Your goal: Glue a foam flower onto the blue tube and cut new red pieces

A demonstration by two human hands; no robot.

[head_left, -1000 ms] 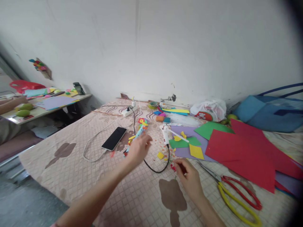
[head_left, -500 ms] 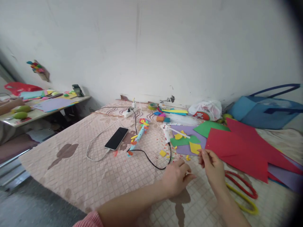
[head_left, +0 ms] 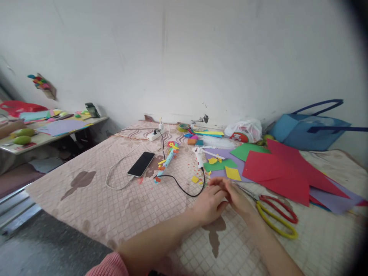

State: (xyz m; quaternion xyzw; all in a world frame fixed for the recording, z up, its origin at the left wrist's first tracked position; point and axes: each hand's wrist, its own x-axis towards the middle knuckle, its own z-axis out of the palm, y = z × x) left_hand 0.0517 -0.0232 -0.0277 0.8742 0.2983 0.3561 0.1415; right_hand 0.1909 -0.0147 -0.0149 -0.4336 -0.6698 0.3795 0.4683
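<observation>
My left hand (head_left: 209, 204) is closed, its fingers curled above the cloth. My right hand (head_left: 236, 196) meets it, fingers bent together over the left fingertips; anything pinched between them is hidden. Just right of my right hand lie scissors (head_left: 276, 226) with one red and one yellow handle, the blades partly behind the hand. Beyond my hands are a yellow foam piece (head_left: 232, 173), a green piece (head_left: 220, 165) and a small yellow square (head_left: 194, 179). A white glue gun (head_left: 199, 158) with a black cord lies behind them. To the left rests a decorated light-blue stick (head_left: 167, 164).
A phone (head_left: 141, 164) on a white cable lies left, near a power strip (head_left: 156, 134). Red sheets (head_left: 276, 174) cover the right side, with a blue bag (head_left: 307, 132) and a white plastic bag (head_left: 248, 130) behind. Another table (head_left: 51, 137) stands far left, with a person's arm beside it.
My right hand has moved left from beside the yellow foam piece to my left hand, and the two now meet. More of the scissors shows. The view has shifted slightly.
</observation>
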